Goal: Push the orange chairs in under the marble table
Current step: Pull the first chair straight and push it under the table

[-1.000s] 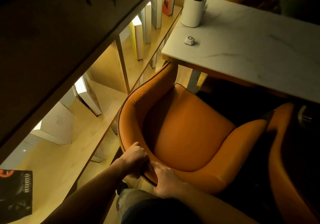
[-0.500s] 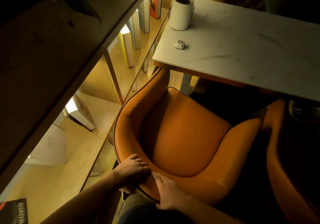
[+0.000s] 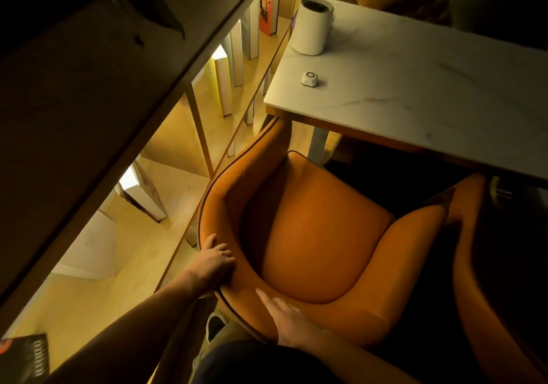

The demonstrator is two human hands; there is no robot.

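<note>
Bare forearms (image 3: 142, 321), no sleeves

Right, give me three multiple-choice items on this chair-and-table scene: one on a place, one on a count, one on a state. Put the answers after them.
1. Where does the small white puck-shaped object lie?
A. On the chair seat
B. On the marble table, near the white cylinder
C. On the bookshelf

2. How many things stand on the visible part of the table top?
A. Two
B. Four
C. None

3. How does the right hand meet the orange chair?
A. It hangs clear of it
B. It grips an armrest
C. It lies on the backrest with fingers fairly straight

Answers: 1 B, the puck sits by the table's near left corner, just in front of the cylinder. 2 A, only cylinder and puck show. 3 C, the fingers stretch along the backrest top, while the left hand holds the rim.
</note>
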